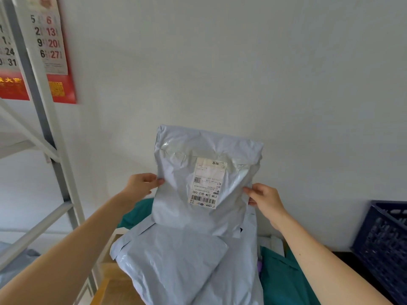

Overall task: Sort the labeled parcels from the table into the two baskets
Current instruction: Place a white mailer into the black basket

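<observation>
One rack: grey metal, far left, its post slanting up in front of the wall.
Calendar: hangs on the wall behind the rack, red along the bottom, with black and red numbers.
Left hand: pinches the parcel's left edge, thumb on the front, the other fingers hidden behind.
Parcel: a grey plastic mailer, held upright in the air before the white wall and above the pile, its front facing the person; it is crinkled near the top.
Label: white, stuck on the parcel's front right of the middle, upside down. The barcode is at the low end with "23M-23M-002-040" just above it and a small QR code higher up.
Right hand: pinches the parcel's right edge, thumb in front, fingers curled behind.
Pile: more grey mailers heaped on the counter below the held one; whether its lower edge touches them I cannot tell.
Counter: wood, showing left of the pile.
Cloth: green, showing behind the pile at left and beside it at right.
Basket: dark blue with lattice sides, at the far right, well apart from the parcel.
</observation>
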Demonstrator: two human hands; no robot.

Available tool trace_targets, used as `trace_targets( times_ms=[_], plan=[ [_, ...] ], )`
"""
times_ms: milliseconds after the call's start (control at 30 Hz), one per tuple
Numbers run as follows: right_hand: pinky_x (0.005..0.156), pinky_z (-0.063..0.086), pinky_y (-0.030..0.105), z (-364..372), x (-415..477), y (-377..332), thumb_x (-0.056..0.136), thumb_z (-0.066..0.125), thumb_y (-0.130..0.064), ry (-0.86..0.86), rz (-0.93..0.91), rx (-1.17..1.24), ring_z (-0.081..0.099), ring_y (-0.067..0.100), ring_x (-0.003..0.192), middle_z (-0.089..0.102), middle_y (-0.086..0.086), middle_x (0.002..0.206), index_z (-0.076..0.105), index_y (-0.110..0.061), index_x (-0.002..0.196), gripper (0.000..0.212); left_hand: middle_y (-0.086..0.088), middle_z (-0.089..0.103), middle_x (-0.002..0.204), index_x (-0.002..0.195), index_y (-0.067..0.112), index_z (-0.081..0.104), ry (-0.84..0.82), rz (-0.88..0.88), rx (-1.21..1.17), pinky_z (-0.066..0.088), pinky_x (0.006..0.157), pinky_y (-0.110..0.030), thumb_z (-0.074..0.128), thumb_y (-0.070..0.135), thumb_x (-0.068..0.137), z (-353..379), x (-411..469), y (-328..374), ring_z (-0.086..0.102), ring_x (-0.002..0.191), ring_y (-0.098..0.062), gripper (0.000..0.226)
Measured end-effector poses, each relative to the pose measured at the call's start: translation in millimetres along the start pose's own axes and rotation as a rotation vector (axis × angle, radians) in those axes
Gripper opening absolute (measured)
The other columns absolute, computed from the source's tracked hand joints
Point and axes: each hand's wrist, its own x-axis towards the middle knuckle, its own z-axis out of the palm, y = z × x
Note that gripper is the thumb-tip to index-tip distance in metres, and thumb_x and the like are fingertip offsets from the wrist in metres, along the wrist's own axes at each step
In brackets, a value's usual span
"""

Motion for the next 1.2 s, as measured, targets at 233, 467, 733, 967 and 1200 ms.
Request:
trace_targets(
  times_ms=[233, 467, 733, 967, 1200],
  plan=[
    [0.087, 0.054, 0.036, -2, -15, 2, 0.090, 0.066, -0.016, -0.076, 0.129, -0.031, 0.070, 0.017, 0.084, 0.073, 0.007, 0.093, 0.069, -0.009, 0.095, 0.009, -0.004, 0.066, 0.085, 0.086, 0.013, 0.070, 0.067, 0.131, 0.061, 0.044, 0.061, -0.018, 0.066, 0.021, 0.090, -3, 0, 26, 0.059, 0.072, -0.014, 0.010],
    [0.091, 0.051, 0.040, -48, -11, 2, 0.091, 0.056, 0.001, 0.224, 0.198, -0.098, 0.062, 0.031, 0.103, 0.064, 0.016, 0.109, 0.061, -0.004, 0.119, 0.029, -0.005, 0.062, 0.077, 0.086, 0.009, 0.070, -0.004, 0.270, 0.180, 0.045, 0.065, -0.023, 0.065, 0.017, 0.090, 10, -5, 48, 0.053, 0.069, -0.016, 0.010],
    [0.087, 0.046, 0.028, -41, 7, -73, 0.085, 0.060, 0.006, 0.364, -0.333, -0.310, 0.061, 0.025, 0.102, 0.066, 0.014, 0.113, 0.064, -0.002, 0.110, 0.027, 0.006, 0.058, 0.068, 0.078, 0.016, 0.066, -0.069, 0.474, 0.461, 0.040, 0.058, -0.021, 0.067, 0.018, 0.086, 39, -12, 75, 0.051, 0.065, -0.012, 0.008],
    [0.088, 0.043, 0.022, 23, -4, -130, 0.083, 0.072, -0.017, 0.017, -0.732, -0.597, 0.057, 0.009, 0.097, 0.063, 0.000, 0.109, 0.067, -0.013, 0.105, 0.023, 0.007, 0.060, 0.079, 0.088, 0.016, 0.069, -0.159, 0.554, 0.627, 0.044, 0.076, -0.029, 0.064, 0.023, 0.087, 64, -20, 89, 0.056, 0.082, -0.018, 0.008],
    [0.093, 0.045, 0.038, 53, -8, -120, 0.087, 0.066, -0.026, -0.287, -0.564, -0.853, 0.057, 0.016, 0.104, 0.062, -0.003, 0.111, 0.070, -0.020, 0.095, 0.011, 0.001, 0.069, 0.099, 0.099, 0.017, 0.069, -0.162, 0.568, 0.726, 0.043, 0.087, -0.034, 0.061, 0.027, 0.090, 71, -21, 92, 0.060, 0.093, -0.021, 0.016]
  ],
)
